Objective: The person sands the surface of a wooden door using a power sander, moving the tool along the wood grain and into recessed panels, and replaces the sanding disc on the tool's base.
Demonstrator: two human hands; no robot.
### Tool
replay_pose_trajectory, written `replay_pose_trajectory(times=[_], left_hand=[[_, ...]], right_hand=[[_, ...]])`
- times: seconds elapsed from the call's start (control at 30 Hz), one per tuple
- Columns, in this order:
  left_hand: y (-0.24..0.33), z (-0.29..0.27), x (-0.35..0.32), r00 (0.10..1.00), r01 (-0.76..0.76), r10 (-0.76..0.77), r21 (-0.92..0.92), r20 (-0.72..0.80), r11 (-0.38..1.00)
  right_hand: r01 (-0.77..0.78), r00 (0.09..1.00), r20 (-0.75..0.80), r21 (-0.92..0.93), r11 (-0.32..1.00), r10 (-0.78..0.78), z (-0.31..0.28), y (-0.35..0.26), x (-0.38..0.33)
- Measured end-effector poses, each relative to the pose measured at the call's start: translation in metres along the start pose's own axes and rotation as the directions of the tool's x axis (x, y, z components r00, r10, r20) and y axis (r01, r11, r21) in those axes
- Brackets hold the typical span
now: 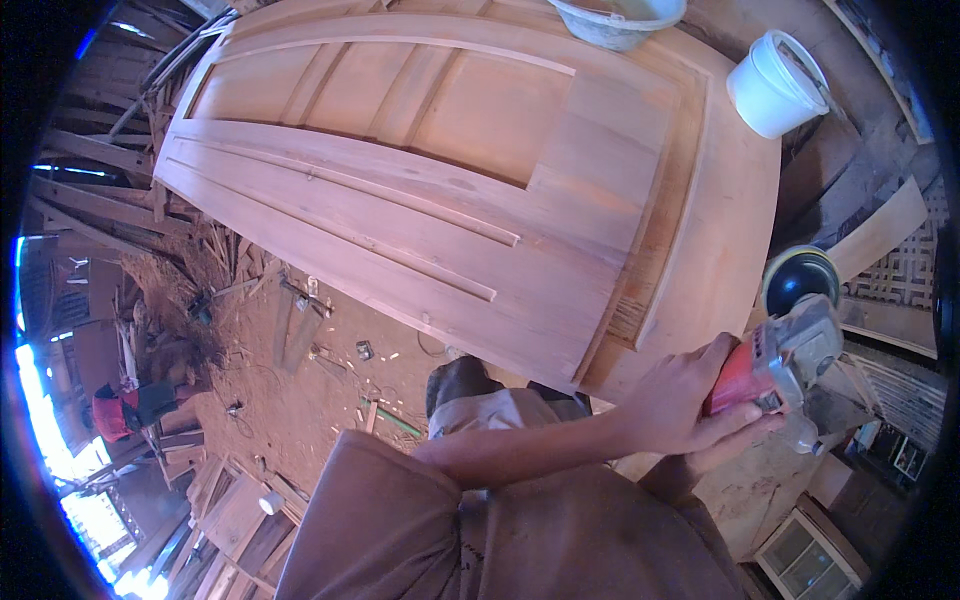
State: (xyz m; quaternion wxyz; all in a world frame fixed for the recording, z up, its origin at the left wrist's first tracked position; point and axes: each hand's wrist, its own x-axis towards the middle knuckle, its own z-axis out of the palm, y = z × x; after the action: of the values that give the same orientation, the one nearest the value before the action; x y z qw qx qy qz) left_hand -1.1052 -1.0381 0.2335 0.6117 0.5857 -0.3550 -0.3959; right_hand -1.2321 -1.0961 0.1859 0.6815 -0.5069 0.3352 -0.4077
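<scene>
An angle grinder with a red body and grey metal head is held at the right, past the near right corner of the wooden door. Its round black pad with a yellowish rim points away from me, beside the door's right end. My left hand reaches across my body and is closed round the red body. Below it, my right hand is closed against the grinder's underside, its palm partly hidden. The large panelled door, pale reddish wood with raised strips and recessed panels, lies flat before me.
On the door's far side stand a pale basin and a white bucket. Scrap timber is heaped at the left. Shavings and offcuts litter the earthen floor. A small framed window leans at the lower right.
</scene>
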Motion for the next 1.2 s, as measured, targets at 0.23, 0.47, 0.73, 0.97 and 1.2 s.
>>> replay_pose_trajectory(times=[0.23,0.47,0.73,0.97,1.2], left_hand=[[-0.014,0.026,0.012,0.995,0.063,-0.067,-0.057,-0.069,0.996],[-0.087,0.012,-0.003,0.993,0.087,-0.068,0.201,-0.096,0.976],[-0.036,-0.07,0.031,0.946,-0.322,0.213,0.651,0.243,0.688],[-0.081,-0.068,0.103,0.73,-0.677,0.474,0.424,0.492,0.602],[-0.103,-0.101,0.127,0.779,-0.612,0.417,0.426,0.467,0.666]], right_hand=[[-0.075,0.991,-0.116,-0.065,0.995,0.067,-0.028,0.001,0.03],[-0.339,0.94,-0.05,-0.075,0.938,0.336,-0.009,0.034,0.031],[-0.222,0.953,0.077,-0.475,0.852,0.292,0.015,0.051,0.058],[-0.036,0.953,0.156,-0.791,0.611,0.258,0.038,0.071,0.052],[-0.204,0.947,0.083,-0.592,0.78,0.311,0.089,0.081,0.068]])
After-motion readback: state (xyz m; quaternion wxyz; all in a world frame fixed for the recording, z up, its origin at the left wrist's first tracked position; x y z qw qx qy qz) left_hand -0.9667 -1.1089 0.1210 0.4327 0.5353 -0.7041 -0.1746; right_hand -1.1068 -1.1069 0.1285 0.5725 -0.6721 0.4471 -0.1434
